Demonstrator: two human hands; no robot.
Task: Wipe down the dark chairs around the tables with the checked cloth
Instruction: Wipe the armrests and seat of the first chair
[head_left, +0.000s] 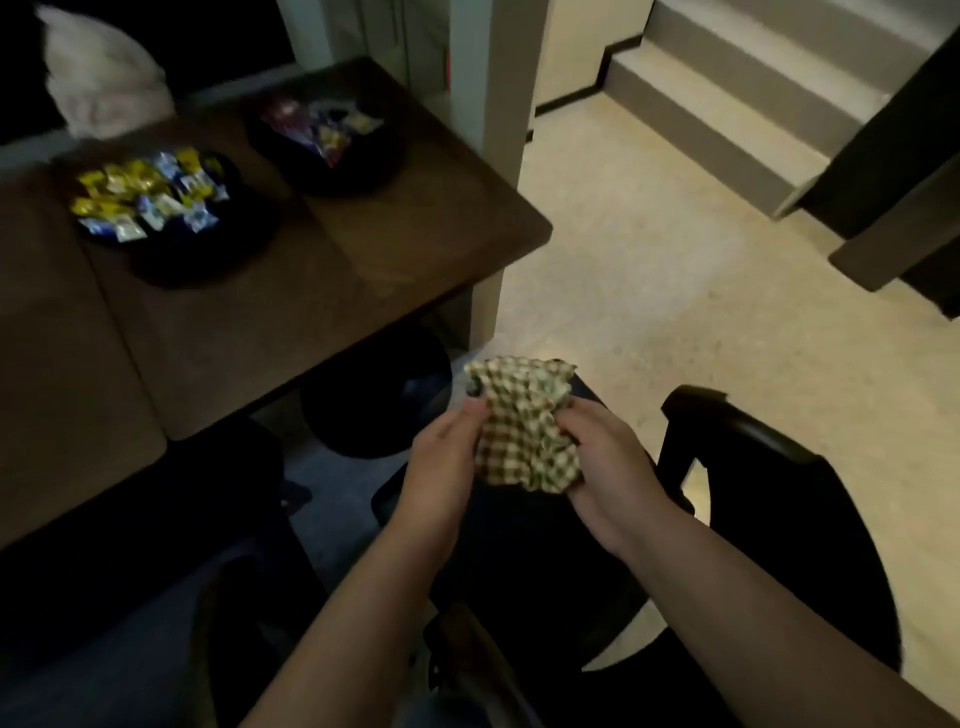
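Note:
The checked cloth (522, 421), brown and cream, is bunched up in the middle of the view. My left hand (441, 462) pinches its left edge and my right hand (608, 467) grips its right side. Both hands hold it above a dark chair (769, 499) whose curved backrest arcs to the right and whose seat lies in shadow under my arms. A second dark chair or stool (374, 400) stands tucked under the table's edge.
A brown wooden table (332, 270) fills the left, bearing two dark bowls of wrapped sweets (150, 197) (327, 135) and a white cloth bundle (104, 78). A pillar (488, 78) stands behind the table corner. Pale floor (675, 260) and steps (727, 93) lie to the right.

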